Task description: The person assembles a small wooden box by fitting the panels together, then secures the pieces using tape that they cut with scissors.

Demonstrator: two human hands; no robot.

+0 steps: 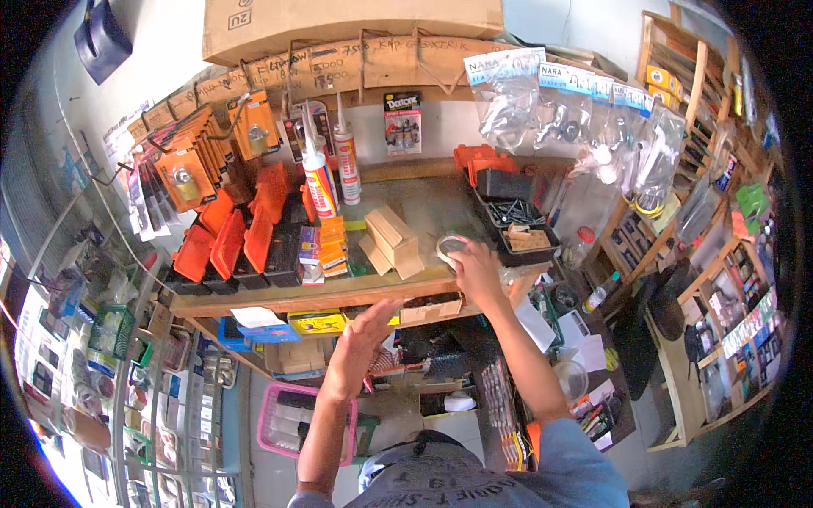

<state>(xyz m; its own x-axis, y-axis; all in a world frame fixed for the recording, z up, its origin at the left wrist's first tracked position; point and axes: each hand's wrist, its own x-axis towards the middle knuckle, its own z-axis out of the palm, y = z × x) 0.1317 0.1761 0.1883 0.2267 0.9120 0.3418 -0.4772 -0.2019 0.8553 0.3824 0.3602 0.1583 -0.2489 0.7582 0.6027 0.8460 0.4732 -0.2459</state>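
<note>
Left hand [360,347] raised flat, fingers spread, empty; right hand [476,273] gripping tape roll [451,248] on shelf [279,296], steadying it.

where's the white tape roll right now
In the head view, the white ring-shaped tape roll sits on the wooden shelf, right of centre, under the right hand, beside the black screw tray.

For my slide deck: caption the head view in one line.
Right hand grips a roll of tape on a cluttered wooden shelf; left hand hovers open below.
</note>
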